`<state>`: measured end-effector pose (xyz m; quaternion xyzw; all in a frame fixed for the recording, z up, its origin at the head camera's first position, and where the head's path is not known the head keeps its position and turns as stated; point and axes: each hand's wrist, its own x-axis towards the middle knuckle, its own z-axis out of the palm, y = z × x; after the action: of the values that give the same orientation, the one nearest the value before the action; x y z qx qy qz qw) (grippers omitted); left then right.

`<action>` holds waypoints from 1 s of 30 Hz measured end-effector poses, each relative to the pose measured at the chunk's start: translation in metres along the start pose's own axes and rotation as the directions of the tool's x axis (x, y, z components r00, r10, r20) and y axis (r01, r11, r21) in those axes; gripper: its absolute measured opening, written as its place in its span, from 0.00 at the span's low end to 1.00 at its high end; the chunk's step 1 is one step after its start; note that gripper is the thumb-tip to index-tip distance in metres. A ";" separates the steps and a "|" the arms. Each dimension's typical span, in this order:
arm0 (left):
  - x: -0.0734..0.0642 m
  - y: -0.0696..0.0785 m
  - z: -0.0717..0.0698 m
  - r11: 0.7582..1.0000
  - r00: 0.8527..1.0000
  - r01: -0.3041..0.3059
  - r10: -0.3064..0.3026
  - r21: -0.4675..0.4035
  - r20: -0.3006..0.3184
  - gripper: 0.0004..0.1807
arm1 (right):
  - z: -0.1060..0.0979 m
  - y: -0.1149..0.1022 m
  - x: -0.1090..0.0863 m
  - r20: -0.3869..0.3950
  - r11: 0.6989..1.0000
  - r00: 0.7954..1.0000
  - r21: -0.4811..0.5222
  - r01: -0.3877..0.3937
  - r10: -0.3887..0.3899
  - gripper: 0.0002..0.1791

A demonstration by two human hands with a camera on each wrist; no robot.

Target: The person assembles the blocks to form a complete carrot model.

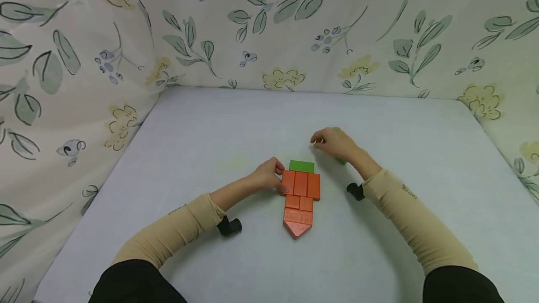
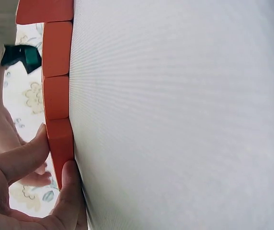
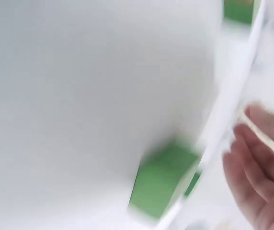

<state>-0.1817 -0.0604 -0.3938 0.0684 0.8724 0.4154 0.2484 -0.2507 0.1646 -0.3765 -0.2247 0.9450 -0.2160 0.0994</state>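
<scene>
Orange blocks (image 1: 301, 183) lie on the white table in a flat arrangement with a pointed block (image 1: 297, 229) at the near end. A green block (image 1: 302, 166) lies along the far edge of the orange row. My left hand (image 1: 266, 175) is at the left side of that row, its thumb and fingers pinching the end orange block (image 2: 60, 139). My right hand (image 1: 336, 144) hovers beyond and right of the arrangement, fingers loosely bent, with nothing visible between them. Beneath the right wrist another green block (image 1: 342, 161) shows partly, blurred in the right wrist view.
The white table (image 1: 202, 125) is bordered by floral cloth (image 1: 273, 36) at the back and sides. Black wrist-worn devices (image 1: 229, 227) sit under both forearms, close above the table. The right wrist view shows several green pieces (image 3: 163, 179), blurred.
</scene>
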 end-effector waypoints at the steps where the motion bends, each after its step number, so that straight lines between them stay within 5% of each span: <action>1: 0.000 0.000 0.000 1.000 1.000 0.002 -0.002 -0.001 0.000 0.29 | -0.005 0.006 0.003 -0.027 0.999 0.999 -0.029 -0.036 0.035 0.13; 7: 0.001 -0.002 0.002 1.000 1.000 0.001 -0.001 -0.006 0.007 0.29 | -0.026 0.035 0.011 0.025 0.978 0.988 -0.143 -0.149 0.154 0.25; 21: 0.001 -0.001 0.001 1.000 1.000 -0.001 0.001 -0.006 -0.001 0.29 | -0.029 0.041 0.011 0.042 0.987 0.993 -0.116 -0.109 0.115 0.22; 30: 0.001 -0.001 0.001 1.000 1.000 -0.002 0.002 -0.010 -0.007 0.30 | -0.023 0.017 0.018 0.040 0.999 0.999 -0.031 0.035 -0.033 0.19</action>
<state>-0.1819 -0.0601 -0.3951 0.0665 0.8711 0.4202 0.2454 -0.2801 0.1784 -0.3651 -0.2465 0.9422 -0.1982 0.1107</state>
